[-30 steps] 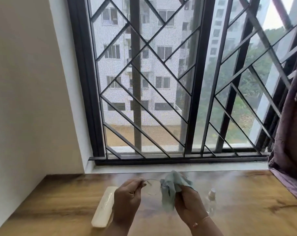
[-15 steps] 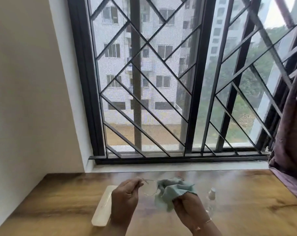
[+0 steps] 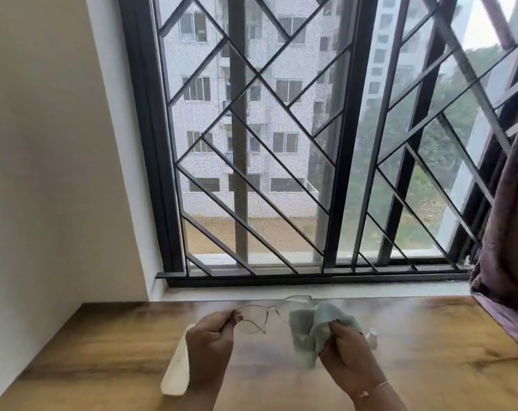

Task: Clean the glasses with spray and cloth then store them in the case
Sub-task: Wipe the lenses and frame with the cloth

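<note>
Glasses (image 3: pixel 259 317) held above wooden table (image 3: pixel 444 360), between hands. Long axis runs left-right, right end angled up toward window. Left hand (image 3: pixel 210 339) pinches left end. Right hand (image 3: pixel 345 353) clutches cloth (image 3: pixel 311 330) over right lens. Since half second ago, far rim has emerged above cloth. Case (image 3: pixel 177 370) lies at left, spray bottle (image 3: pixel 372 337) at right.

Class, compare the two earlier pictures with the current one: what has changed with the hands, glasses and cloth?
The right hand has drawn the cloth rightward along the glasses, uncovering more of the frame. Unchanged: the left hand pinches the glasses' end, the right grips the cloth, case and spray bottle rest on the table.
</note>
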Motion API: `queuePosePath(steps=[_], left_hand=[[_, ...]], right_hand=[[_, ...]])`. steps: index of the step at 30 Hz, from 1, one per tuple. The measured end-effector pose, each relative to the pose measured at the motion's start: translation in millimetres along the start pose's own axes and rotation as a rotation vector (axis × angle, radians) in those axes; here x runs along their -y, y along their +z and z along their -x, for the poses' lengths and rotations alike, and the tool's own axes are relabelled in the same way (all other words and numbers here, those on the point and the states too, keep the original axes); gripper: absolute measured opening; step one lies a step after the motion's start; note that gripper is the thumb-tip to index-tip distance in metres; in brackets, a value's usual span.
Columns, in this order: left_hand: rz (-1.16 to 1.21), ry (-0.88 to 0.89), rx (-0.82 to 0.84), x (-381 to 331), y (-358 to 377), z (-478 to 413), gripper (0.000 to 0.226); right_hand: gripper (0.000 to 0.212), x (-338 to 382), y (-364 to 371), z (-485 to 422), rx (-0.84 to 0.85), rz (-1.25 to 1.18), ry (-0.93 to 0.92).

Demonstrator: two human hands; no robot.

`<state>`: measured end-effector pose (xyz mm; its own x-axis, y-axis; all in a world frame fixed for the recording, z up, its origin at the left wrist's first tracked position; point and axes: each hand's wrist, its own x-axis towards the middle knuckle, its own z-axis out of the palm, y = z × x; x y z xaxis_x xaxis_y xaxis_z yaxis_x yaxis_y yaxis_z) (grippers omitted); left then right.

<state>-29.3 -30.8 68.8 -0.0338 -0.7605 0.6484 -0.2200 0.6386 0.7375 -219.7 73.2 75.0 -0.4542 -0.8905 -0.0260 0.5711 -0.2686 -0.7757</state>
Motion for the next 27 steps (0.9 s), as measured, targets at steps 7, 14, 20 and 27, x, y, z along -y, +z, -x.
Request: queuePosePath(steps=[7, 14, 20, 27], left_hand=[[0.078, -0.110, -0.019, 10.1, -0.7, -3.7, 0.041], [0.119, -0.096, 0.013, 3.5, 1.5, -2.8, 0.043], [0.181, -0.074, 0.043, 0.9, -3.5, -4.6, 0.038], [0.166, 0.060, 0.207, -6.9, -15.2, -8.3, 0.023]], right_hand=[[0.028, 21.7, -7.7, 5.0, -0.012, 0.184, -0.364], [0.013, 33.9, 11.6, 9.7, 0.146, 0.606, -0.644], [0.023, 30.4, 11.1, 9.3, 0.126, 0.721, -0.758], [0.019, 33.2, 9.1, 8.2, 0.123, 0.608, -0.790]])
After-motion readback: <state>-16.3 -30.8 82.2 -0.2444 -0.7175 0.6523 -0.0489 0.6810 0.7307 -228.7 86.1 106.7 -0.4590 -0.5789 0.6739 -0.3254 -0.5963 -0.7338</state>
